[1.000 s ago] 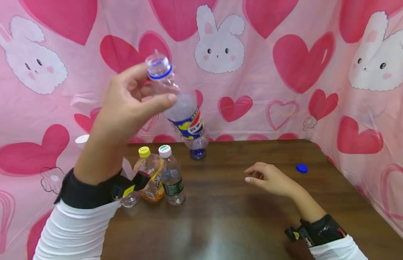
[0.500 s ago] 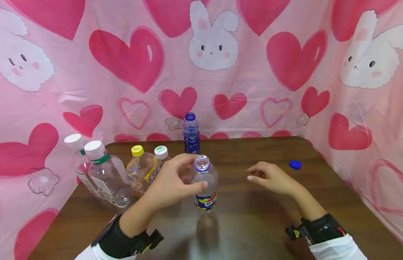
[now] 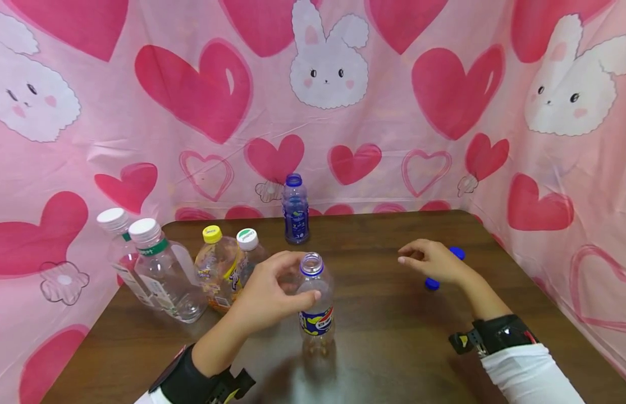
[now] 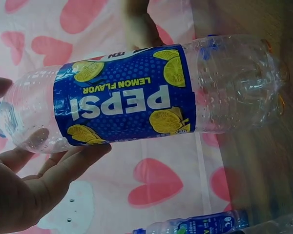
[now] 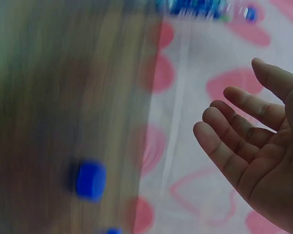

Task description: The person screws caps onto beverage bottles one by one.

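In the head view my left hand [image 3: 269, 289] holds a clear Pepsi bottle [image 3: 316, 322] around its shoulder, thumb in front and fingers behind. The bottle is upright on or just above the table, its mouth uncovered. Close up in the left wrist view, the blue lemon-flavor label of the Pepsi bottle [image 4: 122, 97] faces the camera. My right hand [image 3: 436, 261] hovers over the table with loosely bent fingers and nothing in it. One blue cap [image 3: 432, 284] lies just below that hand, while another blue cap [image 3: 457, 252] sits behind it. The right wrist view is blurred around the nearer blue cap [image 5: 91, 180].
Two clear white-capped bottles [image 3: 163, 280] stand at the table's left side. Beside them are a yellow-capped bottle with orange residue [image 3: 216, 269] and a white-capped bottle [image 3: 249, 249], partly behind my left hand. A blue-labelled bottle [image 3: 295, 216] stands near the table's back edge.
The left hand has brought the Pepsi bottle down from a raised, tilted position to upright at the table. The right hand has shifted slightly right, and a second blue cap now shows beneath it.
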{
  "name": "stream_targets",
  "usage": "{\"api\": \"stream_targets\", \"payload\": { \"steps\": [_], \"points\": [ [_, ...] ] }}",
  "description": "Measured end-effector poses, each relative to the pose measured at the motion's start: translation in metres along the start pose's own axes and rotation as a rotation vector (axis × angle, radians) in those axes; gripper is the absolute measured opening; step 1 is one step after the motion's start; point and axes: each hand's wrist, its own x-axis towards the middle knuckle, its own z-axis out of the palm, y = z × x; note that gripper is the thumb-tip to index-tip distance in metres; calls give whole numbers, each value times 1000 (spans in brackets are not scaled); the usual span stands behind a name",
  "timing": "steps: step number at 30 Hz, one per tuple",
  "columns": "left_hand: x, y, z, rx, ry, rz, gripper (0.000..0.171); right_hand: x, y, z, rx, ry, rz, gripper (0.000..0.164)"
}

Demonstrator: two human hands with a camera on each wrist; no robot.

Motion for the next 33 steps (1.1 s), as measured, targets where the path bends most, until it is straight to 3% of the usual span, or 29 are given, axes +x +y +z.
{"api": "stream_targets", "payload": {
  "steps": [6, 13, 16, 22, 29, 33],
  "points": [
    [2, -4, 2, -5, -17, 13, 49, 7, 38, -14, -92, -38, 80, 23],
    [4, -6, 6, -3, -23, -3, 51, -5, 63, -1, -122, -166, 128, 29],
    [5, -6, 6, 8, -24, -4, 50, -8, 66, 7, -128, -167, 116, 30],
    [8, -4, 7, 15, -19, -26, 49, -8, 67, 13, -205, -149, 21, 17],
    [9, -4, 6, 6, -26, -21, 48, -8, 67, 17, -261, -154, 4, 16],
    [11, -4, 6, 8, -27, -22, 48, -3, 58, 17, -257, -117, -27, 14]
  ]
}}
